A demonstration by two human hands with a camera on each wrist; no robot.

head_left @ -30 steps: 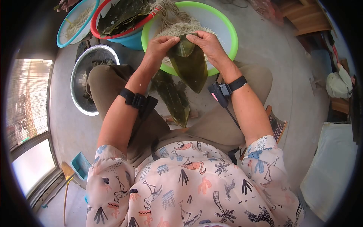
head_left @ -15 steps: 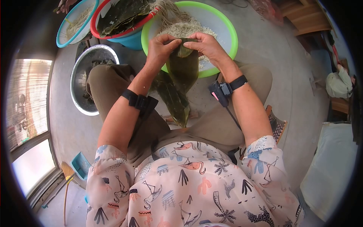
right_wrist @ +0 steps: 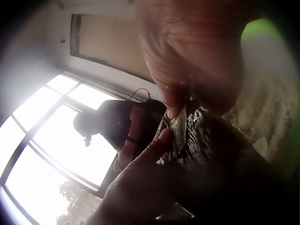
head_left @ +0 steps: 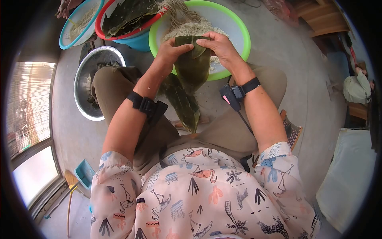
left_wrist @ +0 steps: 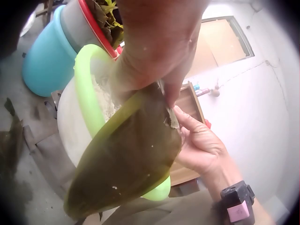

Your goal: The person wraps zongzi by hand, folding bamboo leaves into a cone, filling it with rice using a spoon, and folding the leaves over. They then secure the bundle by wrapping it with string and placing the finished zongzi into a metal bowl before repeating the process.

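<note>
Both hands hold a long dark green leaf (head_left: 192, 67) folded into a cone over the green basin (head_left: 238, 28) of white rice (head_left: 191, 28). My left hand (head_left: 170, 51) grips the cone's left edge, thumb across the top. The right hand (head_left: 219, 46) pinches the folded upper right edge. In the left wrist view the leaf (left_wrist: 126, 159) hangs below the left hand (left_wrist: 157, 51), with the right hand (left_wrist: 199, 145) behind it. The leaf (right_wrist: 206, 159) fills the right wrist view under the right hand (right_wrist: 197, 56). A second leaf (head_left: 184, 107) trails down between the knees.
A red-rimmed blue basin (head_left: 137, 38) of soaked leaves stands left of the green one. Beyond it sits a light blue bowl (head_left: 69, 34), and a metal bowl (head_left: 85, 83) rests by the left knee. Fibre strings (head_left: 175, 10) drape over the green basin's rim.
The hands have lifted the leaf cone slightly toward the rice and closed its top; the hanging tail has drawn in and straightened.
</note>
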